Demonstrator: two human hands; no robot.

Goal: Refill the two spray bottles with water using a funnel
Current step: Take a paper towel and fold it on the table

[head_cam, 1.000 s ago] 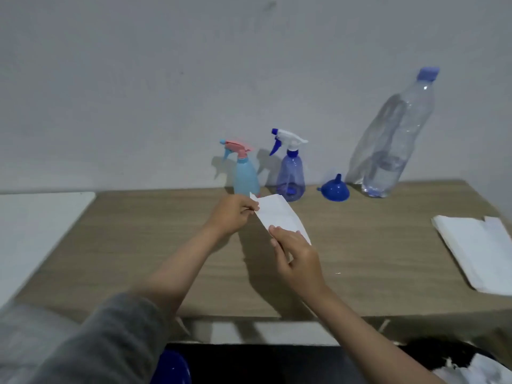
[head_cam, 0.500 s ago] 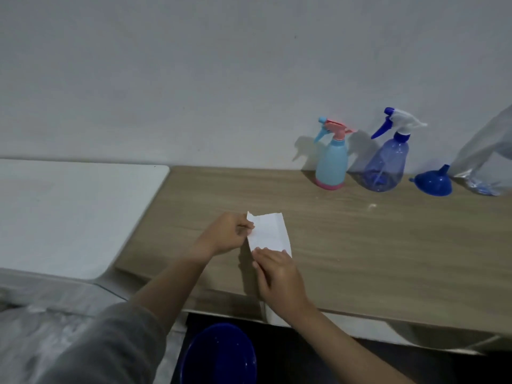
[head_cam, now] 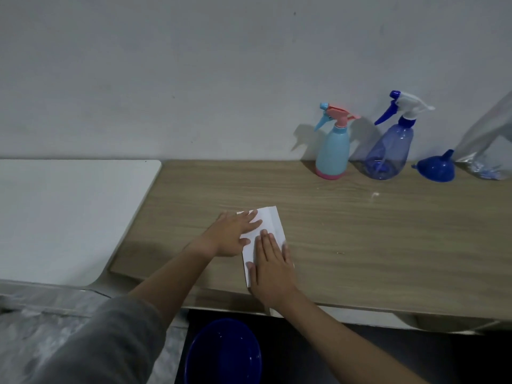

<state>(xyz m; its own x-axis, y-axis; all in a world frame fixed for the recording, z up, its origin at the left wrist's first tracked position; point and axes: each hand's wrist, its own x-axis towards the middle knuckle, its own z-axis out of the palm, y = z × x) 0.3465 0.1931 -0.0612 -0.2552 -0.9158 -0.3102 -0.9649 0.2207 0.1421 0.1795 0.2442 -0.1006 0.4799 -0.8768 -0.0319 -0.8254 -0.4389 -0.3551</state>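
Head view: both hands are lying flat on a white paper (head_cam: pixel 270 223) near the front edge of the wood table (head_cam: pixel 360 231). Left hand (head_cam: pixel 232 236) is pressing the paper's upper left part w/ fingers straight & spread, so that grip is open, holding nothing. Right hand (head_cam: pixel 273 268) is pressing the paper's lower part, fingers straight & together, palm down, grip also open. The paper is showing a lengthwise fold line along its right side, & its near end is reaching the table edge under the right hand. At the back of the table, against the wall (head_cam: pixel 194 79), the task items are standing in a row, well apart from the hands: light blue bottle (head_cam: pixel 333 152) w/ pink trigger head & pink base, upright; just right of it, clear blue bottle (head_cam: pixel 390 151) w/ white & blue trigger head, upright, some liquid showing low inside. Right of that, the blue funnel (head_cam: pixel 437 169) is sitting mouth down, spout up. At the right frame edge a big clear bottle (head_cam: pixel 487 151) is leaning, cut off by the frame, water in its bottom part. Left of the table a white surface (head_cam: pixel 69 217) is lying beside it. Below the table edge, a dark blue bucket (head_cam: pixel 224 353) is sitting on the floor. A grey sleeve (head_cam: pixel 97 345) is covering the left upper arm.
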